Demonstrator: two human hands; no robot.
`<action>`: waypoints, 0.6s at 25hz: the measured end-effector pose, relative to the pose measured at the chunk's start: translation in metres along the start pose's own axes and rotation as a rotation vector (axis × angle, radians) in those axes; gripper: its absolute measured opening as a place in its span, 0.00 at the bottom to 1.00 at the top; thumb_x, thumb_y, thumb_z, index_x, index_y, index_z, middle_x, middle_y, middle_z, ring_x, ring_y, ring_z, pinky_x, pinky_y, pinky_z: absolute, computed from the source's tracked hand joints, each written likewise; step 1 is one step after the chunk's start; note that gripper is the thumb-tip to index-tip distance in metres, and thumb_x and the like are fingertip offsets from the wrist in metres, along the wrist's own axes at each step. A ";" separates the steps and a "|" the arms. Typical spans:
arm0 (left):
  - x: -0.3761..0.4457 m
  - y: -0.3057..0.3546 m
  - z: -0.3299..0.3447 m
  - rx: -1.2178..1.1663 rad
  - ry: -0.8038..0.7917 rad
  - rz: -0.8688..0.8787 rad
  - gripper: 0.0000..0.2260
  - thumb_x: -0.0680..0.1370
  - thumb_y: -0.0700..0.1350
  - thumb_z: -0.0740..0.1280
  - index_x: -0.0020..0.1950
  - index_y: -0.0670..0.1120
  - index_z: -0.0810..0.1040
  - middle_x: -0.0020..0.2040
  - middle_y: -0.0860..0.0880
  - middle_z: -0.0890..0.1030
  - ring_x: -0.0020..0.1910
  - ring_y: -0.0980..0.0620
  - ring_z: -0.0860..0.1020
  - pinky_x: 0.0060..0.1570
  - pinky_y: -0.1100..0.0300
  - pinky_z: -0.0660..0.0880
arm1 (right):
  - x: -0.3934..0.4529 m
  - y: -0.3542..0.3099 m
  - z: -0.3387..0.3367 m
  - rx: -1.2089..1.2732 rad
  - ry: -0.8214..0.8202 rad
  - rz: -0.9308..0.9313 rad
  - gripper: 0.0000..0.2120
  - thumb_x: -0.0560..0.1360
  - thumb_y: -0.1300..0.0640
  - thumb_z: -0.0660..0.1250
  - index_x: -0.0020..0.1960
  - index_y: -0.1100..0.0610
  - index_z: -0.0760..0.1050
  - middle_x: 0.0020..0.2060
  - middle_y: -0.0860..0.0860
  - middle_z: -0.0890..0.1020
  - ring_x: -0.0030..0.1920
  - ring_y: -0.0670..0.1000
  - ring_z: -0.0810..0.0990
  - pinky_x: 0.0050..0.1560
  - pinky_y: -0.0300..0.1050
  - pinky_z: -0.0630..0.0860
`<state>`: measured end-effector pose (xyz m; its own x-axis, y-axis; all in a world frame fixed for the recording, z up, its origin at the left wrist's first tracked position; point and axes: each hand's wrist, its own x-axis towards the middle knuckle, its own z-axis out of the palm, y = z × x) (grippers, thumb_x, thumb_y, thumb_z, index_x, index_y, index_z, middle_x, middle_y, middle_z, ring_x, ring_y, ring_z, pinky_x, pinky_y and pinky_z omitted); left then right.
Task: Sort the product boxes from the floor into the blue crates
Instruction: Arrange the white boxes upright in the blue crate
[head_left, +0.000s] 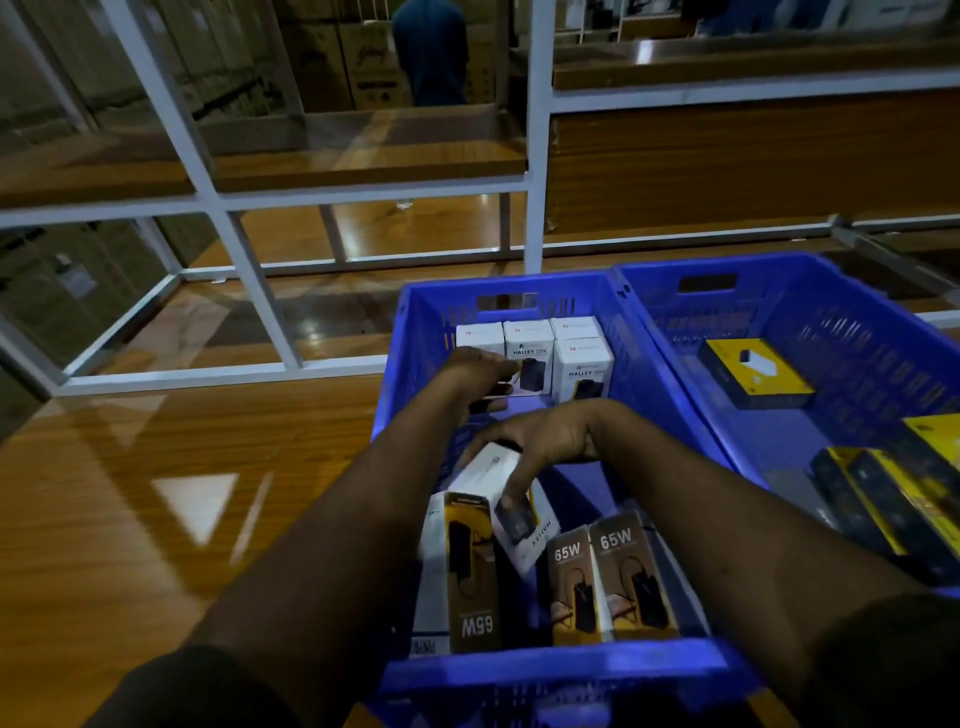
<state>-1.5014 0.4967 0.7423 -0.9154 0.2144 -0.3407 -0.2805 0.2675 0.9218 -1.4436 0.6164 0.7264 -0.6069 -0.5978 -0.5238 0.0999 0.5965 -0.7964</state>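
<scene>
Both hands inside the left crate (550, 670). Right hand (540, 441) grips a tilted white box (488, 467) from above, fingers curled over its top and side, above the boxes at the near end. Left hand (480, 374) reaches to the far end, fingers at the white Halley boxes (530, 345) standing in a row by the far wall; whether it grips one, cannot tell, motion blur. Near end: two upright 65W boxes (610, 577) side by side, another 65W box (470, 571) upside down beside them. Right crate (779, 270) touches the left one, holds yellow-black boxes (756, 371). Both on a glossy wood floor (130, 493), white rack (249, 291) behind.
</scene>
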 end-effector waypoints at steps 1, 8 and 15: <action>0.000 0.002 -0.002 -0.009 0.015 -0.002 0.09 0.78 0.44 0.71 0.52 0.39 0.79 0.44 0.42 0.81 0.37 0.51 0.80 0.29 0.62 0.79 | -0.003 0.001 -0.006 0.060 0.073 -0.007 0.26 0.69 0.64 0.77 0.64 0.53 0.75 0.59 0.49 0.81 0.62 0.52 0.79 0.65 0.51 0.75; 0.003 0.009 -0.009 -0.022 0.056 -0.015 0.20 0.77 0.57 0.68 0.58 0.40 0.80 0.51 0.42 0.84 0.41 0.45 0.80 0.45 0.53 0.77 | -0.022 0.010 -0.046 0.640 0.668 0.011 0.15 0.69 0.49 0.77 0.50 0.56 0.80 0.48 0.55 0.85 0.50 0.54 0.81 0.56 0.51 0.78; -0.001 0.013 -0.007 0.032 0.063 -0.052 0.24 0.78 0.64 0.60 0.53 0.44 0.77 0.42 0.44 0.82 0.36 0.49 0.79 0.33 0.59 0.73 | -0.026 0.002 -0.050 0.810 0.849 -0.074 0.17 0.70 0.47 0.76 0.53 0.54 0.78 0.50 0.56 0.84 0.49 0.54 0.82 0.49 0.48 0.79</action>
<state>-1.5060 0.4935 0.7555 -0.9164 0.1406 -0.3747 -0.3196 0.3066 0.8966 -1.4671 0.6600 0.7532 -0.9326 0.1144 -0.3423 0.3286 -0.1228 -0.9364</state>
